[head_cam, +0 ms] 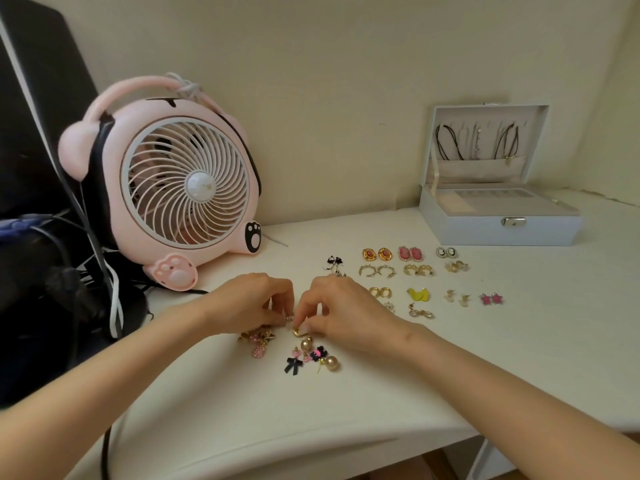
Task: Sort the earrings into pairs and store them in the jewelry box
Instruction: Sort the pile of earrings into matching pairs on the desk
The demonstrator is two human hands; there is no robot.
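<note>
A: Nearest us on the white tabletop (346, 410) we see an unsorted heap: a black ribbon-bow earring (293, 365), two matte gold ball earrings (331, 363) and a pink rhinestone dangle (259, 348).

B: Just behind that heap our hands meet. What do we have in each grip?

A: The right hand (341, 313) has its grip closed, thumb and fingertip pinching a chunky gold hoop earring (297, 331) at the heap's far edge. The left hand (252, 299) curls its fingers too, its grip pinching a small pale sparkling piece (288, 317). We cannot tell what kind it is.

B: And further out, to our right?

A: We see sorted pairs lying in rows, each pair side by side. First come yellow leaf-shaped earrings (418, 294) and hot-pink star studs (491, 298). In the farthest row are gold-rimmed pink oval earrings (376, 253) and black-and-white cameo studs (446, 252).

B: The box?

A: Beyond those rows stands the pale blue-grey jewelry box (502, 230), open, its lid raised upright, with dark cord necklaces (446, 140) hanging inside the lid. Far to our left, the round pink plastic desk fan (180, 181) with paw-print feet stands by the wall.
</note>
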